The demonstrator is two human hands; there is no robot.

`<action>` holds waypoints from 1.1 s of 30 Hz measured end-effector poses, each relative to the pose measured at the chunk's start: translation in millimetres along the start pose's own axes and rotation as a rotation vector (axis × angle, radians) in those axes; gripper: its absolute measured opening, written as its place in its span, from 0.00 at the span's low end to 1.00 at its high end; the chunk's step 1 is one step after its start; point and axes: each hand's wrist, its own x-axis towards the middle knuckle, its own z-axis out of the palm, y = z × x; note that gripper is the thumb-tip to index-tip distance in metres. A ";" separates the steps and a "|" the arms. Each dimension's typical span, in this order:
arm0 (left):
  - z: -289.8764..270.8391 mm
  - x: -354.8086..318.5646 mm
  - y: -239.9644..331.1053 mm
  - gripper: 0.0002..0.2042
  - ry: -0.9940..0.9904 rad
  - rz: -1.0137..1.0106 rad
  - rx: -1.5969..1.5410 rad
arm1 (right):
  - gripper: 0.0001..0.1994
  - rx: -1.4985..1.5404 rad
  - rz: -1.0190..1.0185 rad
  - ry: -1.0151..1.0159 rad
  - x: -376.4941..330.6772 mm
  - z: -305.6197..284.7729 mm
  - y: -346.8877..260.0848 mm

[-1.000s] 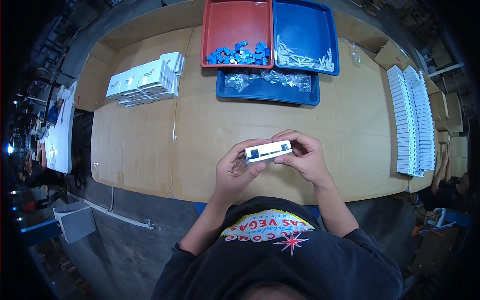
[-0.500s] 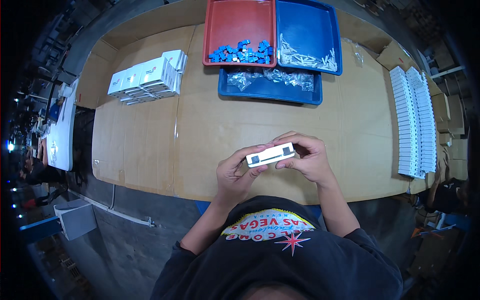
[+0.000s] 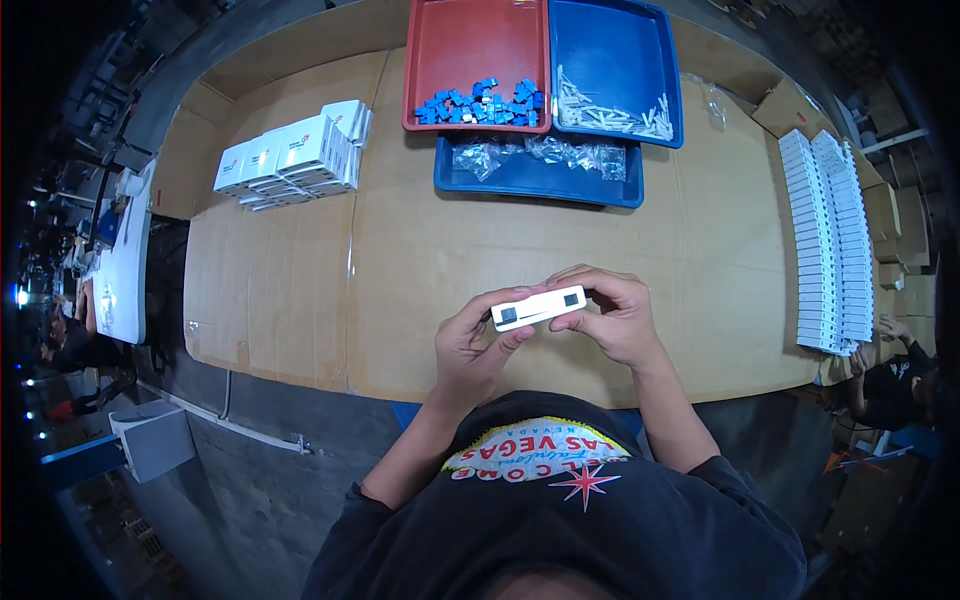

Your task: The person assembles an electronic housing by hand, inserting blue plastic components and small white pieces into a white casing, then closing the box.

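Above the near side of the table, a small white box (image 3: 540,309) is held between both hands. Its long side faces up, with a dark square near each end and a thin dark slit from the left towards the middle. My left hand (image 3: 473,338) is closed on the box's left end, thumb below and fingers along the upper edge. Gripping the right end in the same way is my right hand (image 3: 622,322). Fingers partly hide the upper edge and both ends.
Stacked white boxes (image 3: 285,160) stand at left; long rows of them (image 3: 825,245) line the right edge. Far trays: red (image 3: 480,50) with blue pieces, blue (image 3: 615,50) with white sticks, another blue (image 3: 540,190) with clear bags. A co-worker's hands (image 3: 875,345) are near the right rows.
The dark slit along the box has narrowed, closing at its right end. My hands stay nearly in place. At far right, the co-worker's hands have come closer to the white rows.
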 end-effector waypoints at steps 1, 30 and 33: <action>-0.4 0.2 -0.5 0.19 -0.005 -0.006 0.004 | 0.18 0.002 0.002 0.001 -0.2 -0.2 -0.2; 2.3 -9.6 -16.0 0.18 0.117 -0.075 0.263 | 0.26 -0.032 0.114 0.012 3.3 3.0 10.1; 9.2 -5.0 -12.3 0.18 0.150 -0.037 0.226 | 0.25 0.229 0.258 0.046 3.1 5.1 14.6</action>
